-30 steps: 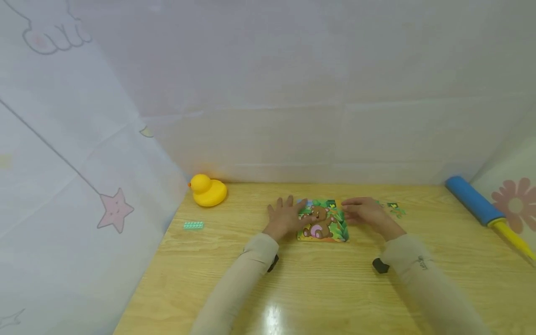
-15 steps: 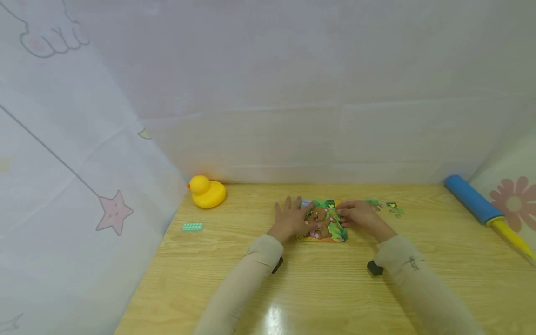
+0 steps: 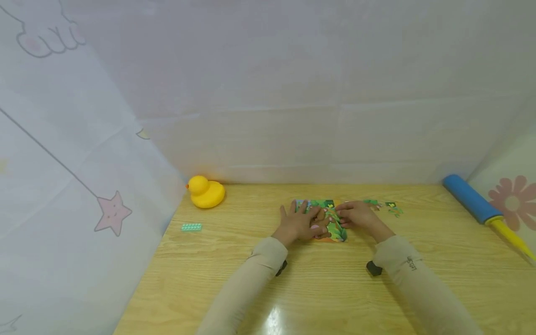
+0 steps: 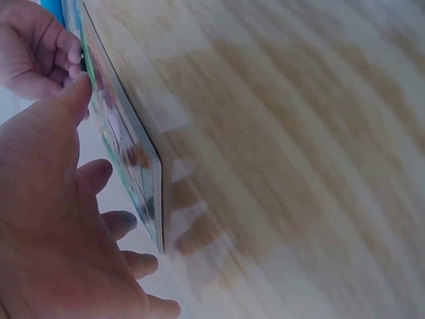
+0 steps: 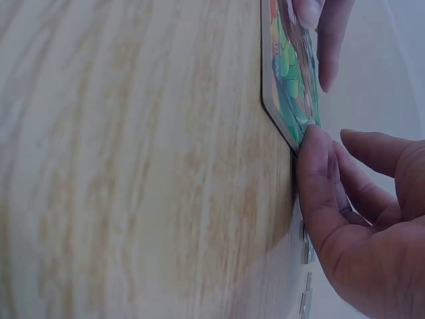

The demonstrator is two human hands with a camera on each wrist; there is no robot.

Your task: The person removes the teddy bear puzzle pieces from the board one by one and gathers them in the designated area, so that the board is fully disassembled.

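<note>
A jigsaw puzzle (image 3: 338, 229) with a brown bear on a green scene lies flat on the wooden table. My left hand (image 3: 295, 227) spreads over its left and middle part, covering much of the bear. In the left wrist view the thumb and fingers of this left hand (image 4: 53, 219) reach across the board's face. At the puzzle's right edge is my right hand (image 3: 359, 217), its fingers bent. The right wrist view shows fingertips (image 5: 315, 136) of the right hand right at the board's edge, with a gap to the other digit.
Loose puzzle pieces (image 3: 394, 212) lie behind and right of my right hand. A yellow rubber duck (image 3: 207, 192) and a small mint-green block (image 3: 191, 227) are at left. A blue and yellow pump (image 3: 473, 199) lies far right. A white printed cloth (image 3: 268, 139) stands behind the table.
My left hand has slid right over the puzzle, covering more of the bear. My right hand has moved left to the board's right edge, uncovering more of the loose pieces.
</note>
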